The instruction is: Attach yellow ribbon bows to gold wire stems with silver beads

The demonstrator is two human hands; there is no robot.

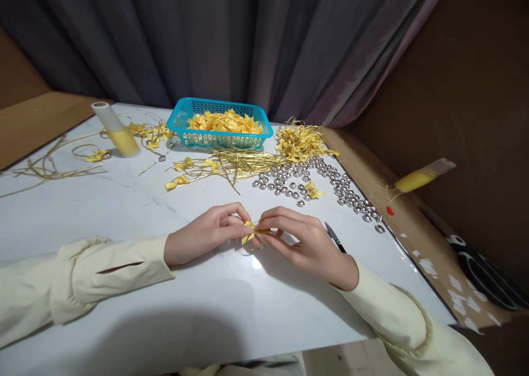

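Over the front middle of the white table, my left hand [219, 227] pinches a small yellow ribbon bow [248, 234] between thumb and fingers. My right hand [306, 241] meets it from the right, its fingertips closed on thin gold cord [261, 231] beside the bow. The fingers partly hide where cord and bow join. Just beyond my hands lie a bundle of gold cords [252, 164] with several yellow bows on it, and many scattered silver beads [285, 188]. A single bow [314, 190] rests among the beads.
Behind stands a blue basket [223, 140] filled with yellow bows, with a pile of corded bows [301, 141] to its right. A yellow thread spool [119, 136] is at left, another spool [421, 176] at right. A dark pointed tool [335, 238] and scissors [483, 271] lie right.
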